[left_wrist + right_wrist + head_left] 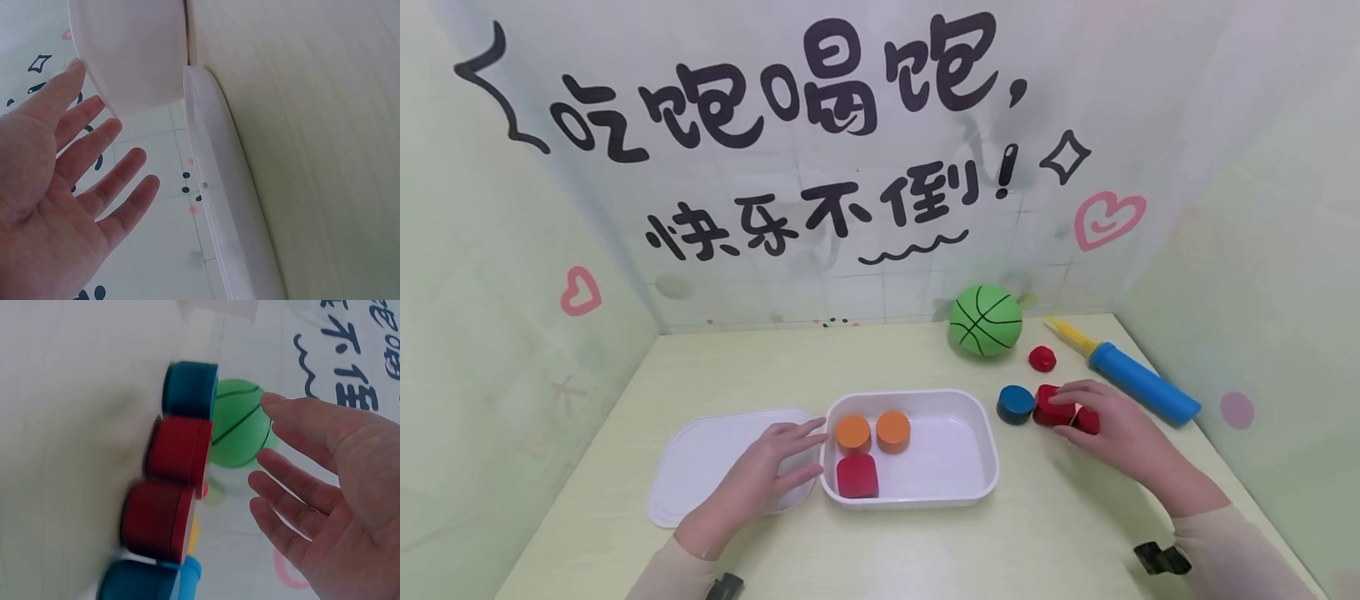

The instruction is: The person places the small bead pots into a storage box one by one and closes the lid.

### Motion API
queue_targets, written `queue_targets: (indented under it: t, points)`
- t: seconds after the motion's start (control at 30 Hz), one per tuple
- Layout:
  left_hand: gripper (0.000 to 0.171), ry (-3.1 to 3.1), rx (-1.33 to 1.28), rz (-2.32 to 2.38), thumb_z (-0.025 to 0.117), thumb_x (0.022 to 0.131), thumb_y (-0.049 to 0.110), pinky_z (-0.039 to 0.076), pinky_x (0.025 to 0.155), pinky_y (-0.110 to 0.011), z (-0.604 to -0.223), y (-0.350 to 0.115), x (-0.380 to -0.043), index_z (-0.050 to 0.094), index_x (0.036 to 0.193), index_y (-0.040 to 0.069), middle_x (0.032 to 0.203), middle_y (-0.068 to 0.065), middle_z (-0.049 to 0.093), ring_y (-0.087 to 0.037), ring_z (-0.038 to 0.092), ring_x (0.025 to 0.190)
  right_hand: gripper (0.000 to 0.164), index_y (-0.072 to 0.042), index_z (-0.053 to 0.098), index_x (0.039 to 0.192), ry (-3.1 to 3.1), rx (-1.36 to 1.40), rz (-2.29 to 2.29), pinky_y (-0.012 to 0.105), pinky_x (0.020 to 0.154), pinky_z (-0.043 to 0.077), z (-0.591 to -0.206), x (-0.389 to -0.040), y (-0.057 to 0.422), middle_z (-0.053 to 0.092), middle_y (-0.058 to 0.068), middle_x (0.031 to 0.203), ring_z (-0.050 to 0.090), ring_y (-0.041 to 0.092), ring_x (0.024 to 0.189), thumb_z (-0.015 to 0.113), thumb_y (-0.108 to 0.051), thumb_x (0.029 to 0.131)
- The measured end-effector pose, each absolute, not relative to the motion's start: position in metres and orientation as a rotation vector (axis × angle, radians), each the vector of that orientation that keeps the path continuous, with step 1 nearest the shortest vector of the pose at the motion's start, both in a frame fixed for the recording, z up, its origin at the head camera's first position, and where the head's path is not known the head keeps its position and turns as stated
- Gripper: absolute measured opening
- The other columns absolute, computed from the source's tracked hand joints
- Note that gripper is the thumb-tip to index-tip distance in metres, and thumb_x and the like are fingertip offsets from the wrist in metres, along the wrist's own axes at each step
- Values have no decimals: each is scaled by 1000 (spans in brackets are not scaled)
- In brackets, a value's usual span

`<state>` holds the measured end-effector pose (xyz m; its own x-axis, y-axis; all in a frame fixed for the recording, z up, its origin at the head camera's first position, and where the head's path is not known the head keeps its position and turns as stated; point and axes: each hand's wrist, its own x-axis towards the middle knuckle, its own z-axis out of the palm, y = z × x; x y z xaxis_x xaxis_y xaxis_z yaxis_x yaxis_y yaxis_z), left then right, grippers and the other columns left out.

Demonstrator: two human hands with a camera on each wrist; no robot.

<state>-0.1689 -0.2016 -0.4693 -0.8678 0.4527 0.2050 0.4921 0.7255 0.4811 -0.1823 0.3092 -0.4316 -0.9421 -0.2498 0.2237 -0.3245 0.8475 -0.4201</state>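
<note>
My left hand (760, 471), fingers spread, is at the left wall of a white plastic box (991, 467); the left wrist view shows its fingertips close to the wall, and I cannot tell if they touch. Two orange round blocks (853, 434) and a red rounded-square block (857, 477) lie in the box's left part. Over at the right, my right hand (1123, 429) hovers beside a row of blocks with relaxed fingers and nothing in its grasp. That row has a blue round block (1017, 404), two red blocks (181, 450) and another blue block (137, 581), which the hand hides in the head view.
A flat white lid (700, 462) lies left of the box, partly under my left hand. Behind the row are a green ball (986, 321) with black lines, a small red knobbed piece (1042, 359) and a blue pump (1142, 383) with a yellow nozzle. Printed sheets wall the table.
</note>
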Motion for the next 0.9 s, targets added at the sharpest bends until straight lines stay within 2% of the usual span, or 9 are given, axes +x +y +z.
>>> queue_targets:
  t: [0.2, 0.37, 0.5, 0.67, 0.77, 0.9]
  points:
    - [48, -2842, -799, -813, 78, 92, 33, 53, 107, -53, -471, -201, -169, 68, 138, 21, 154, 3, 56, -28, 56, 133, 52, -6, 71, 125, -2890, 400, 629, 59, 85, 61, -430, -182, 335, 67, 23, 128, 58, 46, 119, 91, -20, 79]
    - [49, -2840, -794, -816, 79, 91, 32, 54, 106, -53, -471, -200, -169, 69, 138, 21, 154, 3, 56, -28, 56, 133, 49, -3, 72, 121, -2868, 428, 567, 57, 81, 62, -433, -180, 356, 69, 23, 123, 62, 44, 112, 90, -18, 78]
    - [49, -2845, -785, -814, 79, 91, 32, 54, 106, -52, -470, -200, -168, 69, 138, 21, 154, 3, 56, -27, 56, 132, 50, -3, 73, 120, -2868, 427, 539, 51, 77, 63, -438, -178, 371, 71, 21, 119, 65, 42, 107, 91, -18, 76]
    - [49, -2851, -779, -810, 79, 91, 31, 54, 106, -52, -469, -201, -168, 69, 137, 20, 154, 3, 57, -28, 56, 132, 55, -2, 71, 123, -2941, 381, 572, 36, 72, 59, -442, -174, 387, 71, 21, 119, 66, 41, 104, 91, -23, 77]
    - [49, -2850, -781, -809, 79, 91, 32, 54, 106, -52, -470, -201, -168, 69, 137, 20, 154, 3, 57, -27, 57, 132, 57, 0, 70, 124, -2983, 341, 593, 38, 72, 58, -445, -172, 394, 69, 25, 121, 66, 43, 104, 91, -25, 77]
    - [48, -2851, -782, -800, 79, 91, 32, 54, 106, -52, -470, -201, -168, 69, 137, 21, 154, 4, 56, -26, 57, 132, 59, 2, 69, 124, -3026, 307, 602, 47, 73, 59, -448, -171, 401, 67, 29, 122, 66, 45, 103, 91, -25, 77]
